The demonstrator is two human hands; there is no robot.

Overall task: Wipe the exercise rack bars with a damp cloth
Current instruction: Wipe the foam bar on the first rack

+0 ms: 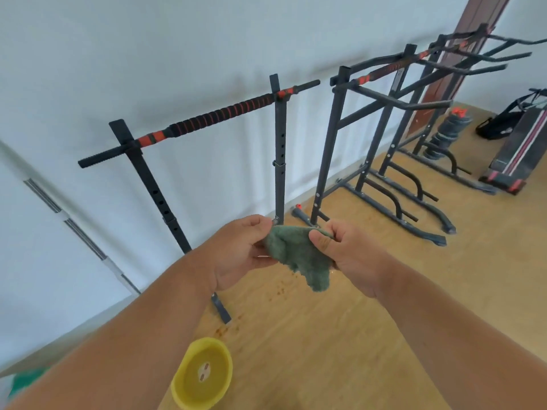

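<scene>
Both hands hold the green cloth [299, 255] in front of the person, well short of the nearest rack: the left hand [241, 253] pinches its top left edge, the right hand [346, 255] pinches the top right corner, each grip clamped on fabric while the rest hangs bunched between them. A yellow bowl [204, 374] sits on the wooden floor [355, 335] below. The step looks like readying the cloth, so I'd fold it into a flat pad that fits one palm, then wrap it round the padded crossbar [219, 113] and draw along its length, turning to a fresh face for the uprights [279, 161].
</scene>
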